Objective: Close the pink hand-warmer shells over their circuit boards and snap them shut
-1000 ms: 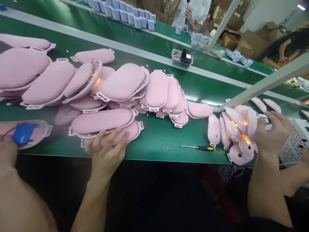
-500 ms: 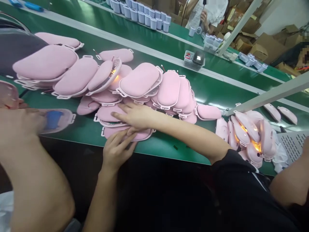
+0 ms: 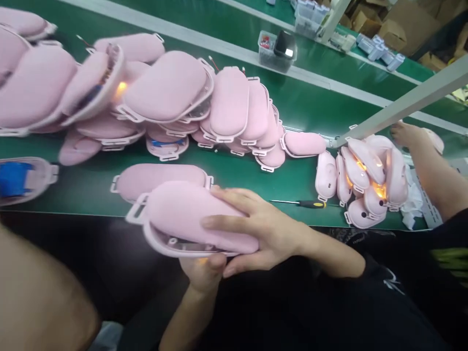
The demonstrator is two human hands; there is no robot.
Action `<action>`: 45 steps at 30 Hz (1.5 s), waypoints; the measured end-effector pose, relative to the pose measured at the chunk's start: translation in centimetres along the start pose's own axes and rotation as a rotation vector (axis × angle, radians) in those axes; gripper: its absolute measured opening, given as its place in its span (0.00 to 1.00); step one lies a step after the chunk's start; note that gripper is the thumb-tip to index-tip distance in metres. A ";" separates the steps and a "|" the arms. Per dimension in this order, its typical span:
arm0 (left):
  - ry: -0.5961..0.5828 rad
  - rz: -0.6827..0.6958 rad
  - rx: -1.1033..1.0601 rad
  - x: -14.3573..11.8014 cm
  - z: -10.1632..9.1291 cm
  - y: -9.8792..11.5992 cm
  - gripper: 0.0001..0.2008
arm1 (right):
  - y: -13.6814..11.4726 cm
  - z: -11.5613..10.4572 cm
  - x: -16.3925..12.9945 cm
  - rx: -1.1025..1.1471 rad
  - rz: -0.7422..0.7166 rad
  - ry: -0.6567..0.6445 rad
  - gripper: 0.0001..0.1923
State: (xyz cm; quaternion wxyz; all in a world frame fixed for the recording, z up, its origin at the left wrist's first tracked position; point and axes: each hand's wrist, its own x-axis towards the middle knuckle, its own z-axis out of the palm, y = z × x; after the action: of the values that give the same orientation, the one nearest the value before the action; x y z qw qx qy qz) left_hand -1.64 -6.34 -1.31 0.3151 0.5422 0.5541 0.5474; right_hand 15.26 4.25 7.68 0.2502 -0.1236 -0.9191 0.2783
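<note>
A long pink padded shell [image 3: 183, 219] with a white rim is held just off the near edge of the green belt [image 3: 237, 180]. My right hand [image 3: 263, 234] lies across its top, fingers spread over the pad. My left hand [image 3: 204, 270] grips it from underneath, mostly hidden by the shell. A second similar pink shell [image 3: 157, 175] lies flat on the belt right behind it. Farther back, a big heap of pink shells [image 3: 164, 92] overlaps across the belt, one glowing orange inside.
A yellow-handled screwdriver [image 3: 307, 204] lies near the belt's front edge. To the right stands a cluster of small pink shells [image 3: 365, 185], some lit, with a co-worker's arm [image 3: 424, 161] beside it. An open shell with a blue battery [image 3: 18, 178] sits left. Another person's bare arm [image 3: 36, 292] fills the lower left.
My right hand left the lit cluster, crossed to the heap, and together with my left hand lifted a pink shell off the belt toward me.
</note>
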 end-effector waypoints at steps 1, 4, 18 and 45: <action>0.031 -0.053 -0.092 -0.6 0.8 0.5 0.41 | 0.2 0.4 -2.1 0.080 0.080 0.040 0.37; 0.105 -0.197 -0.332 -0.8 2.0 1.2 0.50 | 1.8 1.2 -6.5 0.287 0.264 0.095 0.40; 0.195 -0.298 -0.705 -0.6 4.0 0.8 0.48 | 3.4 3.0 -8.1 0.591 0.111 0.221 0.38; -0.623 -0.061 -0.314 4.4 -0.6 2.3 0.34 | 3.8 -0.4 -5.1 0.957 0.289 0.195 0.25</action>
State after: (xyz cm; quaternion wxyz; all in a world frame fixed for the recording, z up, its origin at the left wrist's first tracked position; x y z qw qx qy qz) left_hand -2.52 -2.76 2.10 0.5648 0.6114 0.3563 0.4246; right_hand 20.12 5.60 3.78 0.3224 -0.1464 -0.6343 0.6872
